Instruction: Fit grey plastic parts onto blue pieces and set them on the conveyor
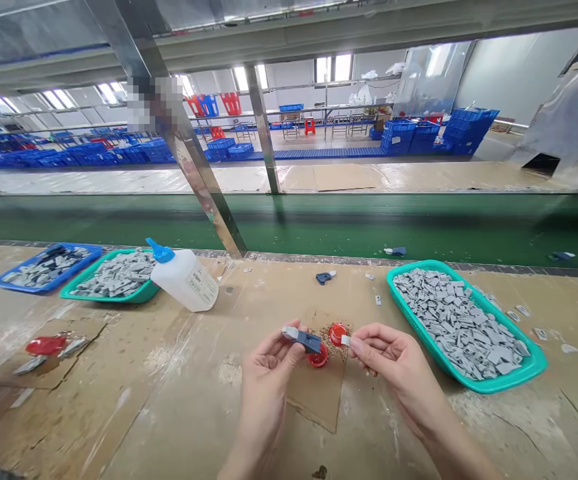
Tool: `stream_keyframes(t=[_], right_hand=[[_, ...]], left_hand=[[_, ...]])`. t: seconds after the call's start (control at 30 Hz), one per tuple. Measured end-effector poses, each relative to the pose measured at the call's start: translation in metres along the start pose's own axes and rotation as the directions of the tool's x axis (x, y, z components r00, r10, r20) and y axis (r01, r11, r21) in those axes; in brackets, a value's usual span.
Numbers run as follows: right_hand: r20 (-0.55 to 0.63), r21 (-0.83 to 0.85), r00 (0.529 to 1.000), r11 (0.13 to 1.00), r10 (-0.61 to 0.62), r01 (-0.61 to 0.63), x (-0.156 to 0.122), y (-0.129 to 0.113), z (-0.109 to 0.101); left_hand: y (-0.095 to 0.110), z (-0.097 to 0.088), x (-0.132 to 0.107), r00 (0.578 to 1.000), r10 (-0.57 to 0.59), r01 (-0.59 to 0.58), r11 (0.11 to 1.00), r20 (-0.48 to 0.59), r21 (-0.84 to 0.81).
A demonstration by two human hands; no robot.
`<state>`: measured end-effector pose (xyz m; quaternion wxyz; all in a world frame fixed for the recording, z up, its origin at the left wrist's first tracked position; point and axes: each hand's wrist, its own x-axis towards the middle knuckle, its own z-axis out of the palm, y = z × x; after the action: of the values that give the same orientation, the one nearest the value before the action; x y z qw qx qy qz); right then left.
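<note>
My left hand (pixel 271 367) pinches a small dark blue plastic part (pixel 309 342) with a light grey end, held above the table. My right hand (pixel 389 353) grips a small light grey plastic piece (pixel 345 340) between thumb and fingertips, a short way to the right of the blue part and apart from it. Just behind and below the hands, two small red caps (pixel 337 333) sit on a stained piece of cardboard (pixel 319 407), with brown crumbs around them. The left hand and its part partly cover the nearer cap.
A green basket (pixel 469 383) of grey pieces stands at right. On the left are another green basket (pixel 113 300), a blue tray (pixel 43 288) and a white bottle (pixel 186 280). A green conveyor belt (pixel 319 227) runs behind; a metal post (pixel 199 173) rises before it.
</note>
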<state>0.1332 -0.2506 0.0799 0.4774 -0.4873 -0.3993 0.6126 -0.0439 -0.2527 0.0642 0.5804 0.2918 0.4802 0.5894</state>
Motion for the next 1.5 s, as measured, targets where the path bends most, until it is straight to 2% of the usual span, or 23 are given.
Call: stream_keyframes(t=[0.13, 0.27, 0.4, 0.53, 0.63, 0.8, 0.87, 0.93, 1.0, 1.07, 1.1, 1.13, 1.17, 1.2, 1.27, 1.3, 1.4, 1.5], right_hand=[[0.072, 0.041, 0.997, 0.999, 0.027, -0.03, -0.007, -0.005, 0.007], [0.092, 0.032, 0.995, 0.999, 0.04, -0.043, -0.006, -0.004, 0.007], [0.108, -0.002, 0.993, 0.999, 0.046, -0.046, -0.005, 0.001, 0.006], [0.147, 0.036, 0.987, 0.997, 0.058, -0.064, -0.004, 0.007, 0.006], [0.19, 0.029, 0.979, 0.997, 0.069, -0.076, -0.004, 0.011, 0.007], [0.193, -0.014, 0.981, 1.0, 0.023, -0.021, -0.006, 0.005, 0.009], [0.193, -0.086, 0.981, 0.996, 0.012, 0.005, -0.004, -0.001, 0.001], [0.138, -0.255, 0.99, 0.966, -0.016, 0.052, 0.003, -0.008, -0.021], [-0.006, -0.524, 0.993, 0.846, -0.119, 0.098, 0.013, -0.015, -0.054], [-0.158, -0.814, 0.947, 0.58, -0.279, 0.035, 0.026, -0.021, -0.093], [-0.172, -0.899, 0.926, 0.438, -0.337, -0.008, 0.033, -0.022, -0.11], [-0.152, -0.943, 0.923, 0.331, -0.355, -0.028, 0.041, -0.024, -0.125], [-0.128, -0.964, 0.932, 0.264, -0.338, -0.036, 0.048, -0.024, -0.136], [-0.114, -0.974, 0.945, 0.222, -0.308, -0.045, 0.055, -0.024, -0.143], [-0.117, -0.981, 0.958, 0.183, -0.261, -0.07, 0.066, -0.022, -0.149], [-0.131, -0.981, 0.958, 0.172, -0.254, -0.089, 0.071, -0.02, -0.148], [-0.162, -0.98, 0.95, 0.152, -0.266, -0.125, 0.079, -0.016, -0.145], [-0.163, -0.979, 0.954, 0.165, -0.25, -0.123, 0.081, -0.015, -0.147]], left_hand=[[0.001, 0.009, -0.007, 0.999, 0.039, -0.04, 0.993, 0.01, 0.111], [0.006, 0.016, -0.012, 0.995, 0.089, -0.096, 0.979, 0.044, 0.181], [0.004, 0.015, -0.013, 0.983, 0.141, -0.164, 0.959, 0.115, 0.231], [0.001, 0.013, -0.014, 0.974, 0.154, -0.197, 0.939, 0.168, 0.282], [-0.002, 0.015, -0.015, 0.972, 0.113, -0.172, 0.94, 0.208, 0.294], [-0.007, 0.026, -0.01, 0.952, -0.068, 0.005, 0.978, 0.299, 0.209], [-0.007, 0.029, -0.005, 0.942, -0.087, 0.019, 0.978, 0.323, 0.205], [-0.005, 0.029, 0.004, 0.95, -0.069, -0.006, 0.971, 0.304, 0.238], [-0.001, 0.025, 0.02, 0.962, -0.047, -0.032, 0.959, 0.268, 0.281], [0.006, 0.017, 0.045, 0.97, -0.034, -0.048, 0.943, 0.239, 0.329], [0.009, 0.012, 0.061, 0.973, -0.023, -0.064, 0.931, 0.232, 0.359], [0.011, 0.008, 0.079, 0.974, 0.004, -0.099, 0.908, 0.228, 0.407], [0.013, 0.004, 0.098, 0.971, 0.043, -0.153, 0.867, 0.234, 0.475], [0.015, 0.002, 0.118, 0.963, 0.085, -0.218, 0.801, 0.254, 0.557], [0.016, 0.002, 0.158, 0.931, 0.172, -0.36, 0.579, 0.322, 0.731], [0.015, 0.005, 0.177, 0.921, 0.189, -0.388, 0.511, 0.341, 0.767], [0.012, 0.024, 0.222, 0.889, 0.19, -0.457, 0.347, 0.416, 0.819], [0.004, 0.051, 0.253, 0.838, 0.139, -0.545, 0.18, 0.528, 0.819]])
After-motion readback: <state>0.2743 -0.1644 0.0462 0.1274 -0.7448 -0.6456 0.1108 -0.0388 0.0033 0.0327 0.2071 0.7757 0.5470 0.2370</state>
